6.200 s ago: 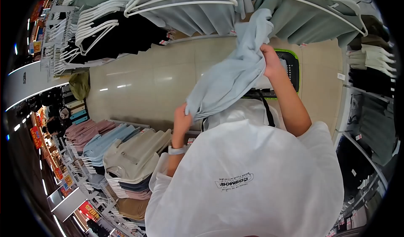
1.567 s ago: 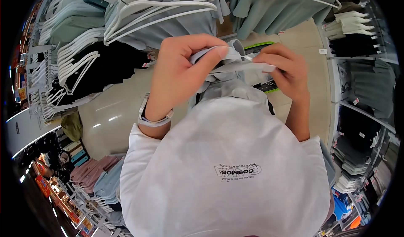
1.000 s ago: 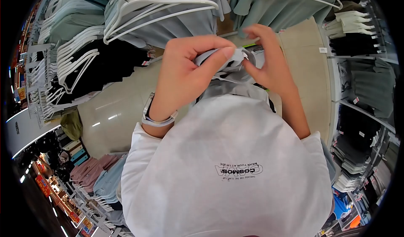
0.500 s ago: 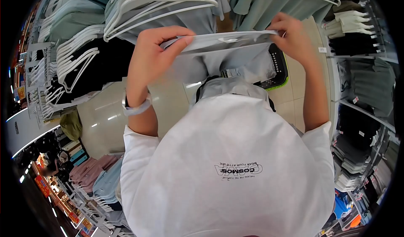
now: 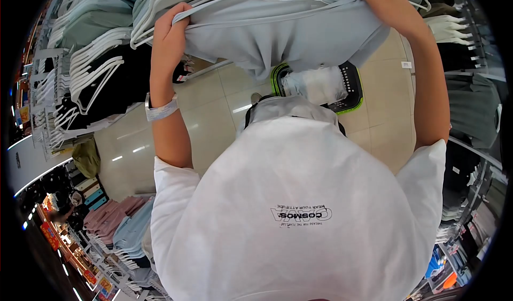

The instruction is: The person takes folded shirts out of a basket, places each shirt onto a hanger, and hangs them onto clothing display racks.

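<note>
A light grey-blue garment (image 5: 288, 36) is stretched wide between my two hands, its hemmed opening facing up. My left hand (image 5: 170, 39) pinches the edge at the left, thumb and fingers closed on the cloth. At the upper right, my right hand (image 5: 387, 4) grips the other end of the same edge. A thin white piece shows inside the opening; I cannot tell what it is. The lower cloth hangs in loose folds above the floor, in front of white hangers (image 5: 160, 7).
A black basket with a green rim (image 5: 352, 95) stands on the tiled floor, holding a clear plastic-wrapped package (image 5: 315, 84). Black garments on hangers (image 5: 128, 79) line the left. Shelves with folded clothes (image 5: 470, 108) run along the right. Pink shirts (image 5: 115, 215) hang lower left.
Both hands have moved up and farther apart, the left one leftward and the right one rightward. The garment is spread wider and raised, uncovering more of the basket.
</note>
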Demonstrator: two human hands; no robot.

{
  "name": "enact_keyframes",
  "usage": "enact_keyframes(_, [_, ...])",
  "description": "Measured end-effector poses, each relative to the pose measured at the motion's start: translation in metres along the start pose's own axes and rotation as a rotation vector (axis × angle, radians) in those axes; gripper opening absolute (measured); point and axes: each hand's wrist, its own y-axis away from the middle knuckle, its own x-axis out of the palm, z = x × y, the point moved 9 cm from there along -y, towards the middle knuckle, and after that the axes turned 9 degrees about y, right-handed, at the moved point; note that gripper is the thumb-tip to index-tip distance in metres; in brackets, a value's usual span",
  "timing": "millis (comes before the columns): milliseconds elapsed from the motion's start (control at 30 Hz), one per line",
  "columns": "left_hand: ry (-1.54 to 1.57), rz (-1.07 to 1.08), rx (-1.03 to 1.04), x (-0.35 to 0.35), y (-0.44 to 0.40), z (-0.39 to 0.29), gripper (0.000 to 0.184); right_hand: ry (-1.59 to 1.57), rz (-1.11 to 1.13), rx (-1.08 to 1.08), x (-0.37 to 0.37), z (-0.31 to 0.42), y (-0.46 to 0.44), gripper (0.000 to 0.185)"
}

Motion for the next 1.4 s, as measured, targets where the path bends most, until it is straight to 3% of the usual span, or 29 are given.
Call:
enact_keyframes(100, [0.024,-0.021,-0.056,-0.001,0.004,0.002,0.011,-0.018,0.025,0.031,0.002,-0.009,-0.004,0.021])
enact_keyframes(167, [0.030,0.041,-0.226,0.001,0.012,0.016,0.014,0.002,-0.056,0.111,0.007,-0.032,0.003,0.023])
enact_keyframes(233, [0.079,0.085,-0.155,0.004,0.025,0.011,0.017,0.024,-0.137,0.176,0.003,-0.046,0.011,0.028])
enact_keyframes(267, [0.123,0.138,-0.085,0.007,0.035,0.003,0.021,0.044,0.000,0.091,0.014,-0.037,0.017,0.029])
enact_keyframes(300, [0.185,0.111,-0.176,0.004,0.054,0.006,0.028,0.067,0.137,0.004,0.028,-0.026,0.025,0.030])
enact_keyframes(367, [0.136,0.325,-0.136,0.016,0.066,-0.001,0.015,-0.106,0.008,-0.028,0.035,-0.020,0.046,0.020])
enact_keyframes(433, [0.076,0.383,-0.143,0.026,0.079,-0.020,0.011,-0.161,0.487,0.036,0.063,-0.016,0.052,0.019])
enact_keyframes(500, [0.287,0.479,-0.190,0.036,0.094,-0.019,0.010,-0.227,0.512,0.036,0.074,-0.017,0.059,0.019])
enact_keyframes(667, [0.340,0.288,-0.241,0.026,0.104,-0.011,0.015,-0.390,0.504,0.126,0.107,-0.034,0.054,0.021])
enact_keyframes(733, [0.300,0.058,-0.178,0.014,0.103,-0.014,0.014,-0.351,0.195,0.113,0.099,-0.038,0.040,0.022])
enact_keyframes(767, [0.300,0.045,-0.179,0.013,0.104,-0.015,0.014,-0.345,0.204,0.105,0.097,-0.035,0.029,0.022])
enact_keyframes(833, [0.323,-0.083,-0.166,0.003,0.103,-0.017,0.013,-0.274,0.574,0.068,0.118,-0.016,0.010,0.027])
enact_keyframes(867, [0.324,-0.094,-0.167,0.003,0.105,-0.018,0.013,-0.268,0.581,0.063,0.121,-0.015,-0.001,0.027])
enact_keyframes(967, [0.356,-0.199,-0.193,-0.004,0.109,-0.017,0.013,-0.259,0.430,0.039,0.120,-0.011,-0.047,0.022])
enact_keyframes(1033, [0.350,-0.156,-0.292,-0.002,0.109,-0.009,0.012,-0.110,-0.058,-0.016,0.087,0.003,-0.089,0.019])
enact_keyframes(1067, [0.350,-0.161,-0.291,-0.004,0.109,-0.007,0.012,-0.108,-0.056,-0.021,0.093,0.002,-0.109,0.019])
enact_keyframes(1133, [0.343,-0.078,-0.283,0.002,0.109,-0.001,0.010,0.163,-0.490,-0.353,0.075,0.025,-0.136,0.021])
enact_keyframes(1300, [0.325,-0.073,-0.277,-0.003,0.115,0.012,0.008,0.174,-0.402,-0.342,0.096,0.036,-0.186,0.023])
enact_keyframes(1367, [0.311,-0.089,-0.296,-0.005,0.117,0.017,0.008,0.224,-0.116,-0.109,0.111,0.029,-0.201,0.024])
enact_keyframes(1400, [0.315,-0.107,-0.294,-0.007,0.117,0.017,0.008,0.227,-0.115,-0.115,0.115,0.027,-0.204,0.024])
